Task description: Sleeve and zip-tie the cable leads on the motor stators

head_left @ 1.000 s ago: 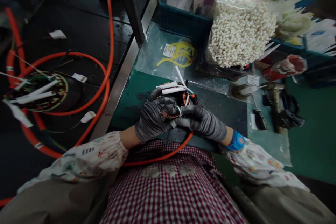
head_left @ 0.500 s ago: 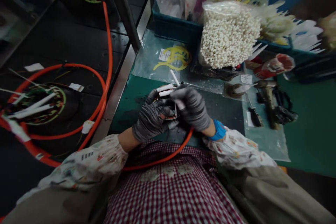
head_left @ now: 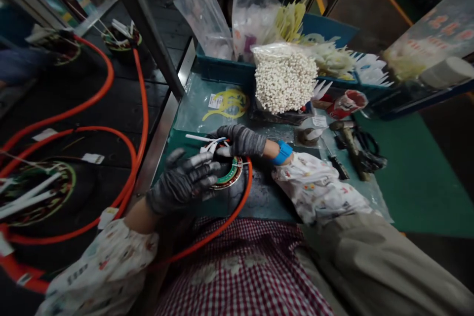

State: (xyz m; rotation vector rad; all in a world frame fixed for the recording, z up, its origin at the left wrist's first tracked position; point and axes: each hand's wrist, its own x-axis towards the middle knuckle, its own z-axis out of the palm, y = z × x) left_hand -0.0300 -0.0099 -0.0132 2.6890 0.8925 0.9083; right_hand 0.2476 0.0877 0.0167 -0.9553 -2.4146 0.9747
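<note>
A round motor coil (head_left: 228, 174) with copper windings and a green ring lies flat on the green bench mat (head_left: 266, 192). White sleeved leads (head_left: 203, 142) stick out of its far left side. My left hand (head_left: 183, 181), in a grey glove, rests on the coil's left edge with fingers stretched out. My right hand (head_left: 240, 140), also gloved, is closed around the leads at the coil's far edge. An orange cable (head_left: 242, 197) curves from the coil round toward my checked apron.
Left of the bench, more coils (head_left: 33, 192) with orange cables lie on a dark surface beyond a metal rail (head_left: 159, 143). Behind the coil stand a bag of white sticks (head_left: 285, 81), a blue bin (head_left: 222, 69) and plastic bags. Tools (head_left: 351, 143) lie to the right.
The coil has gone from being held up between both hands to lying flat on the mat. My left hand has spread open. My right hand has shifted to the leads. The view swung right.
</note>
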